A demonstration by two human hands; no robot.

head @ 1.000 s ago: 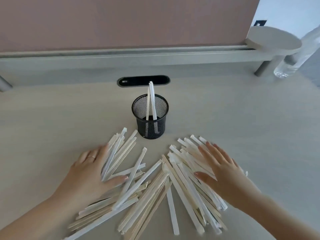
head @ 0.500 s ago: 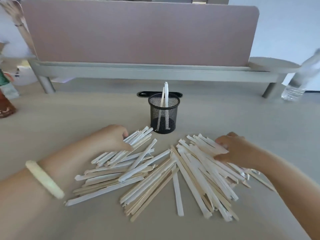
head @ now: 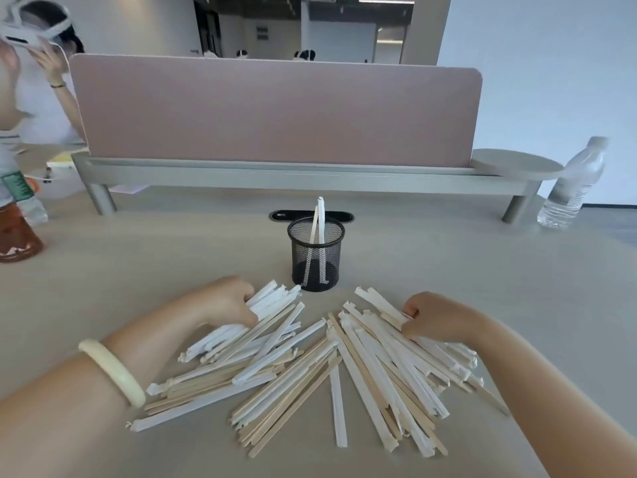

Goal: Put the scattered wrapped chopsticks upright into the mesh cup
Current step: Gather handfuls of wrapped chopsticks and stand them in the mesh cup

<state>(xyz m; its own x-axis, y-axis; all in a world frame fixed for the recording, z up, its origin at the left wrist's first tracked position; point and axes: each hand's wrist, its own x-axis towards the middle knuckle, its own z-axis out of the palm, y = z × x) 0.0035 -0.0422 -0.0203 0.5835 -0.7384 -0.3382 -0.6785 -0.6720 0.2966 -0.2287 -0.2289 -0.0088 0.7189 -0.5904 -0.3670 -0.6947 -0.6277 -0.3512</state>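
A black mesh cup (head: 316, 267) stands on the beige desk with two wrapped chopsticks (head: 320, 222) leaning upright in it. In front of it lies a wide scatter of white-wrapped and bare wooden chopsticks (head: 310, 367). My left hand (head: 229, 301) is curled around a bundle of wrapped chopsticks (head: 272, 300) at the left of the pile, just left of the cup's base. At the right of the pile my right hand (head: 436, 317) is closed on several wrapped chopsticks (head: 379, 301). Both bundles still rest on the desk.
A pink divider (head: 275, 112) on a grey rail crosses the back of the desk. A clear water bottle (head: 574, 182) stands at the far right, a brown bottle (head: 15, 232) at the far left. A cable slot (head: 312, 215) sits behind the cup. Another person (head: 38, 74) is beyond the divider's left end.
Both hands went from lying flat and open on the pile to curled shut around bundles of chopsticks. The head view has tilted up, showing more of the room.
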